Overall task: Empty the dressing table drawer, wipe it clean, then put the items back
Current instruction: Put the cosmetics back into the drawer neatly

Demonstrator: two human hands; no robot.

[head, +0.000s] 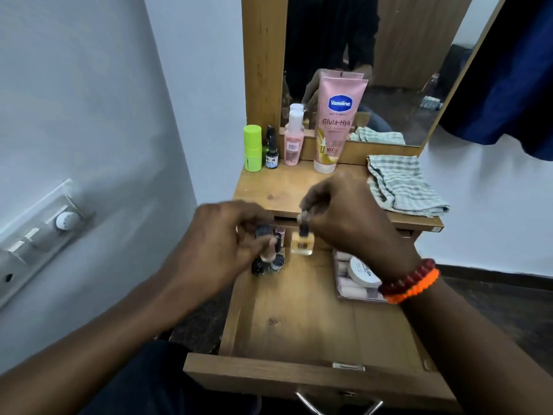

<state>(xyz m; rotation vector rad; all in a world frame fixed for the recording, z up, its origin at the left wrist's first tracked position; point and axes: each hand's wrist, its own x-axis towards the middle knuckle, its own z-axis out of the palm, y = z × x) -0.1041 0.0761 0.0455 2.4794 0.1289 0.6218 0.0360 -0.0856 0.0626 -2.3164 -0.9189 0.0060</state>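
Observation:
The wooden drawer (299, 322) stands pulled out below the dressing table top (287, 187). My right hand (350, 217) pinches the dark cap of a small yellow perfume bottle (302, 242) at the drawer's back. My left hand (227, 238) grips a small dark-capped bottle (264, 235) beside it, above a few dark bottles (266, 265) in the back left corner. A clear box with a white round jar (363, 272) sits at the drawer's right side. A striped cloth (401, 184) lies on the table top at the right.
Against the mirror (389, 70) stand a pink Vaseline tube (335, 121), a pink pump bottle (294, 142), a small black dropper bottle (271, 151) and a green stick (253, 148). A switch panel (39, 232) is on the left wall. Blue fabric (508, 79) hangs at the upper right.

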